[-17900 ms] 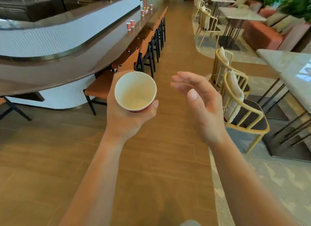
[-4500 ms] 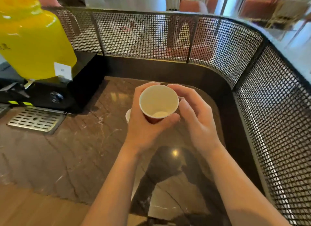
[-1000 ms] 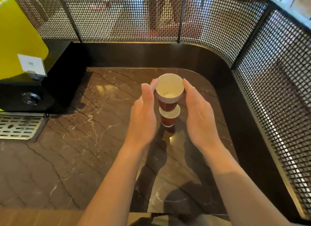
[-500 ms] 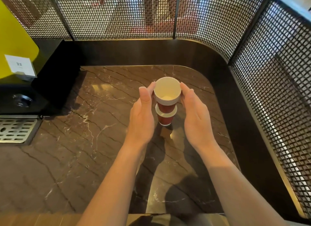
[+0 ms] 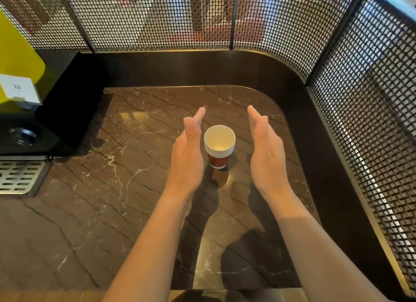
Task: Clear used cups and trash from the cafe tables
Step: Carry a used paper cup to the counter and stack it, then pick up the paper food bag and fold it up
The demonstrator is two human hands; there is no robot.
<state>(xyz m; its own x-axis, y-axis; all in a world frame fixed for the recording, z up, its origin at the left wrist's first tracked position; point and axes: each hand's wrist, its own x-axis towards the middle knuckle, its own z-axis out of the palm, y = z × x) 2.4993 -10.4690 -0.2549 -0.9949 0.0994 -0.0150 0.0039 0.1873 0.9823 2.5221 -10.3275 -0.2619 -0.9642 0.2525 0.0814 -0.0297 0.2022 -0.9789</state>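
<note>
Marble-veined brown counter (image 5: 94, 211), hemmed by black mesh screen (image 5: 360, 99) on its far and right sides, bears a nested stack of red paper cups (image 5: 218, 147), upright, long axis vertical, mouth open upward. Left hand (image 5: 188, 157) and right hand (image 5: 265, 157) flank the stack, fingers straight and held together, palms turned inward, neither gripping it. The stack stands between them, just beside the left hand and clearly apart from the right, so any next grasp would probably close in from the sides.
</note>
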